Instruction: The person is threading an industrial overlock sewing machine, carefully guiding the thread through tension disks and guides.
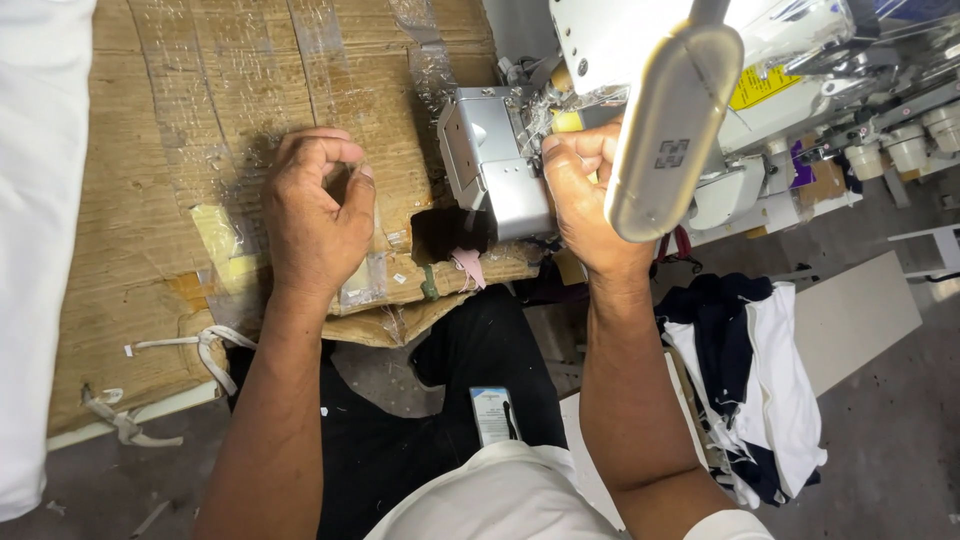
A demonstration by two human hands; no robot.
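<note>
Left hand resting on cardboard-covered bench, fingers curled shut, apparently pinching fine thread, too thin to confirm. Right hand closed at sewing machine head, beside lamp; grip contents hidden. Risk: thread snapping under tension, or fingertips caught near needle.

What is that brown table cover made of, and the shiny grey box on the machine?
The table cover looks like brown corrugated cardboard: ribbed, torn at the edges, patched with glossy clear tape. The grey box on the sewing machine seems to be metal, smooth and satin-shiny with a screw, though painted plastic is possible.
</note>
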